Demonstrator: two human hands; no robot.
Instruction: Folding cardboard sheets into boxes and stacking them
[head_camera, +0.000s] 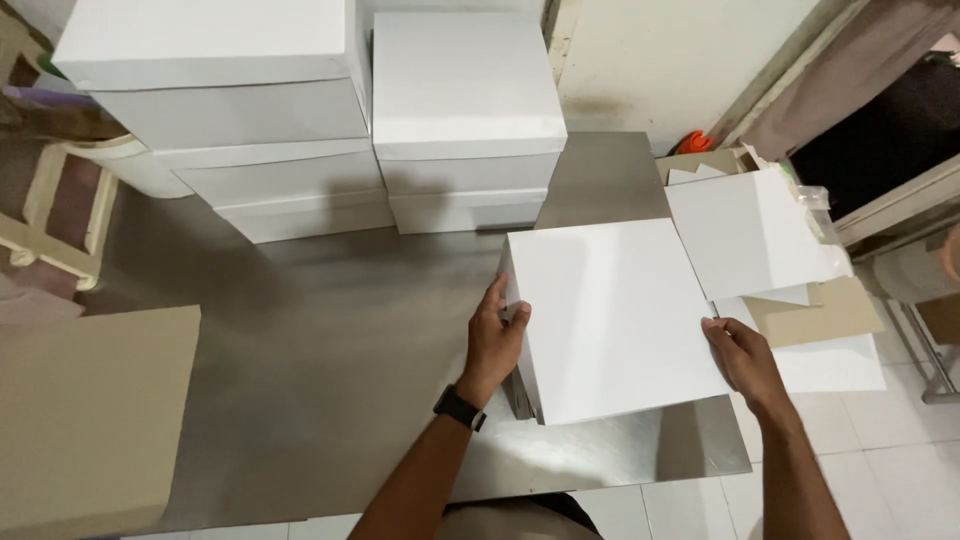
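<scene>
In front of you sits a flat square white box (610, 315) on the steel table (330, 370), your left hand (492, 340) on its left edge and your right hand (742, 352) at its right edge. At the table's back stand 2 stacks of closed white boxes: the wider one (230, 120) at left, the other (465, 120) just beside it

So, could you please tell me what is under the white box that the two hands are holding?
The white box rests on the steel table. At its right edge it overlaps flat white sheets and brown card. Anything directly beneath or inside is covered.
</scene>
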